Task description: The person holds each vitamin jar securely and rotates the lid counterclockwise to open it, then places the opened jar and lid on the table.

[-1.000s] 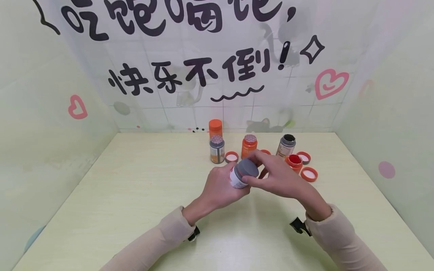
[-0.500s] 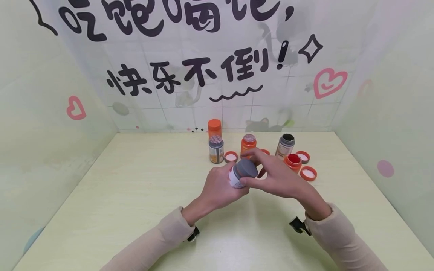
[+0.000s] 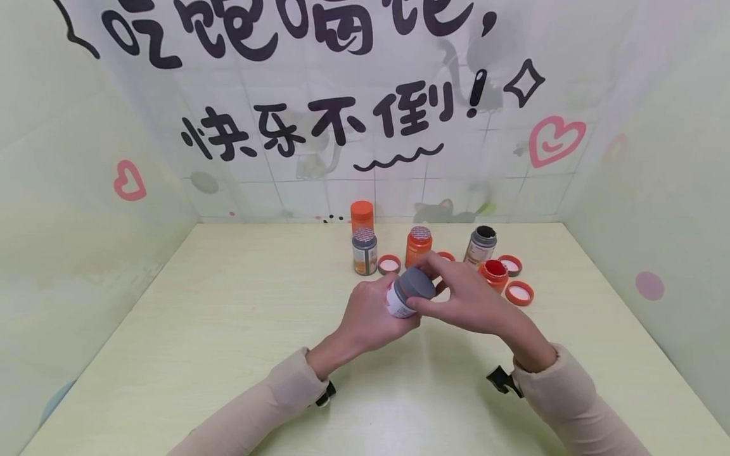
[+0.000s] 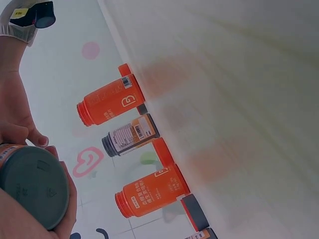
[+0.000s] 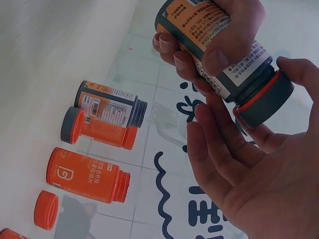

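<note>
Over the middle of the table, my left hand [image 3: 373, 311] grips a grey pill bottle [image 5: 197, 25] with an orange and white label, its body tilted toward the right. The bottle's grey screw cap [image 3: 416, 283] sits at its mouth. My right hand [image 3: 470, 297] pinches that cap between thumb and forefinger, the other fingers reaching under the bottle's neck. A red-orange rim [image 5: 259, 92] shows along the cap's lower edge in the right wrist view. The left wrist view shows the bottle's round base [image 4: 35, 186].
Behind the hands stand a capped orange bottle [image 3: 362, 214], a grey bottle [image 3: 365, 258] and an orange bottle [image 3: 419, 246] with patterned seals, a dark-mouthed grey bottle [image 3: 481, 246] and a red-mouthed orange one [image 3: 493, 272]. Several caps lie beside them, including an upturned orange cap [image 3: 519, 293].
Both hands and the bottle stay almost in the same place. The right fingers shift only slightly around the cap.
</note>
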Demonstrator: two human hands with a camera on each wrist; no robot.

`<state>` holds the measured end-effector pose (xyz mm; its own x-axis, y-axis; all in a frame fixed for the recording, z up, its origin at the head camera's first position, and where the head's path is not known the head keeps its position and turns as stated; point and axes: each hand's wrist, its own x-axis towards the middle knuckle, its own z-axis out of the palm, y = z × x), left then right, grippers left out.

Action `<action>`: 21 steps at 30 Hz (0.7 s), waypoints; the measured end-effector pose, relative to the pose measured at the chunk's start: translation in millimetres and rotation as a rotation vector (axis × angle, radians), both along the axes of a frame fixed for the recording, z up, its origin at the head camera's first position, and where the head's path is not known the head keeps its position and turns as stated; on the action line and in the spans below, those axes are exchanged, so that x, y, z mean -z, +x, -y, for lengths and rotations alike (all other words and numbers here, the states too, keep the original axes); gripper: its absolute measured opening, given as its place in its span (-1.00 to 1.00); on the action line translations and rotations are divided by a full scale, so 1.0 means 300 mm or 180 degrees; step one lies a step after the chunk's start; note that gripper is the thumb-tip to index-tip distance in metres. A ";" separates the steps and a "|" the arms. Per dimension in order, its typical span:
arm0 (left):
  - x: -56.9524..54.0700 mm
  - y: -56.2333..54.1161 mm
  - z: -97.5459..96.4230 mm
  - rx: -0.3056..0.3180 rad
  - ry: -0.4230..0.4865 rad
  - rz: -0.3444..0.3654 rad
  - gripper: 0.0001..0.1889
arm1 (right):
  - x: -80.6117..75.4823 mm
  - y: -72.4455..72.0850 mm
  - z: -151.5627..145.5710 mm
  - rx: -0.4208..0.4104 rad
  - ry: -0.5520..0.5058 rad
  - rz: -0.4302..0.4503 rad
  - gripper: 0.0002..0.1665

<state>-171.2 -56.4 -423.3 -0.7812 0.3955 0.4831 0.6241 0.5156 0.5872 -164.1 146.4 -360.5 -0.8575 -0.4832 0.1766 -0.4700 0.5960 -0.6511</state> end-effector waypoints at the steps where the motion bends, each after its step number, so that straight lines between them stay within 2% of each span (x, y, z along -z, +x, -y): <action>1: 0.000 0.000 0.001 -0.0002 0.0004 0.0002 -0.66 | -0.002 0.000 -0.001 -0.0033 0.0000 0.0009 -0.45; 7: -0.002 0.004 0.003 -0.0034 0.0015 -0.0027 -0.66 | -0.006 0.000 -0.004 -0.0176 -0.0039 0.0028 -0.36; 11: -0.004 0.003 0.002 -0.0042 -0.0001 -0.0080 -0.66 | -0.006 -0.003 -0.002 -0.0117 -0.0085 0.0035 -0.31; 18: -0.007 0.005 -0.002 -0.0033 0.0001 -0.0106 -0.68 | -0.004 -0.004 -0.002 0.0164 -0.0088 0.0043 -0.46; 21: -0.007 0.005 -0.002 -0.0037 -0.0002 -0.0071 -0.68 | -0.003 -0.005 -0.004 0.0156 -0.0143 0.0049 -0.53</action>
